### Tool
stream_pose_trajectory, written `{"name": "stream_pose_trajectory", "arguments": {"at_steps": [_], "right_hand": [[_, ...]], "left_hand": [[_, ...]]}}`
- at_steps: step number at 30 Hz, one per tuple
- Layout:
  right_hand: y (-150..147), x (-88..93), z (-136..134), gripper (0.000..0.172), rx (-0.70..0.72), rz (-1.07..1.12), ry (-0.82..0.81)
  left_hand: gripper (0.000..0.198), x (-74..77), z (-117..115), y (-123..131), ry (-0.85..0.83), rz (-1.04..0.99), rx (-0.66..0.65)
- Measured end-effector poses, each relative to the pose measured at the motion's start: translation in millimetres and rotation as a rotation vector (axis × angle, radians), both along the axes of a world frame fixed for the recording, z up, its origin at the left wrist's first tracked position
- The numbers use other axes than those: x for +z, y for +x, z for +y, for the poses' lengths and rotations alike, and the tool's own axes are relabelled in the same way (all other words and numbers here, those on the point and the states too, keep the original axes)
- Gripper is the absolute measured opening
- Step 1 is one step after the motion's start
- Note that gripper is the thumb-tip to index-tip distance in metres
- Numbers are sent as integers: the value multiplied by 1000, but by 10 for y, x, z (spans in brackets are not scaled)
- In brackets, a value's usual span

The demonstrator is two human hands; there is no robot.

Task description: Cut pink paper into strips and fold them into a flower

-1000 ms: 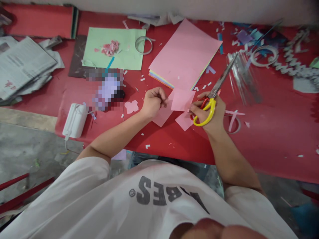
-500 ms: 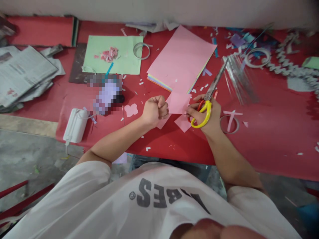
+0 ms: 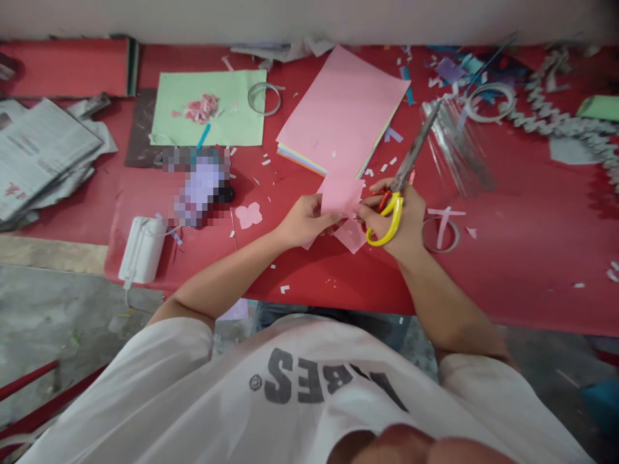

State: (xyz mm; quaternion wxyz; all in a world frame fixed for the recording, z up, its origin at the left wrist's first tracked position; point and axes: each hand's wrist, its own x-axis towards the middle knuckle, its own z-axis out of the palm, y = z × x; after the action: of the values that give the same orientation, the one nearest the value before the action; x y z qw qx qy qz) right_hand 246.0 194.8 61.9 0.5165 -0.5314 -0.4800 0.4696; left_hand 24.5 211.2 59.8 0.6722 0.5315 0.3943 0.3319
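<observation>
My left hand [image 3: 305, 222] pinches the edge of a square of pink paper [image 3: 341, 196]. My right hand [image 3: 394, 216] grips long scissors [image 3: 411, 161] with yellow and red handles, their steel blades pointing up and away. The blades lie clear of the paper, and the right hand touches its right edge. Another pink paper scrap [image 3: 350, 236] lies on the table under the hands. Just beyond them is a stack of coloured paper [image 3: 343, 109] with a pink sheet on top.
A red-covered table [image 3: 309, 283] holds paper scraps, a pink cut-out flower [image 3: 248, 216], a green sheet [image 3: 207, 109], tape rings [image 3: 440, 234], clear plastic [image 3: 454, 148], newspapers [image 3: 41, 154], a white device [image 3: 142, 250] and a paper chain [image 3: 556, 122].
My left hand has opened from a fist and reached right to the pink square. The right hand and scissors have shifted slightly left, and the view has moved a little.
</observation>
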Motion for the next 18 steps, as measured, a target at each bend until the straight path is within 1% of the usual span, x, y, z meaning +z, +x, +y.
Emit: {"name": "stream_pose_trajectory", "arguments": {"at_steps": [4, 8, 15, 18], "right_hand": [[-24, 28, -13, 57, -9, -1, 8], [-45, 39, -31, 56, -26, -20, 18], [-66, 70, -45, 54, -16, -16, -9], [-55, 74, -52, 52, -1, 3, -2]], "left_hand": [[29, 9, -7, 23, 41, 9, 38], [22, -9, -1, 19, 61, 15, 50], [19, 6, -30, 16, 94, 89, 79], [20, 6, -29, 11, 99, 71, 72]]}}
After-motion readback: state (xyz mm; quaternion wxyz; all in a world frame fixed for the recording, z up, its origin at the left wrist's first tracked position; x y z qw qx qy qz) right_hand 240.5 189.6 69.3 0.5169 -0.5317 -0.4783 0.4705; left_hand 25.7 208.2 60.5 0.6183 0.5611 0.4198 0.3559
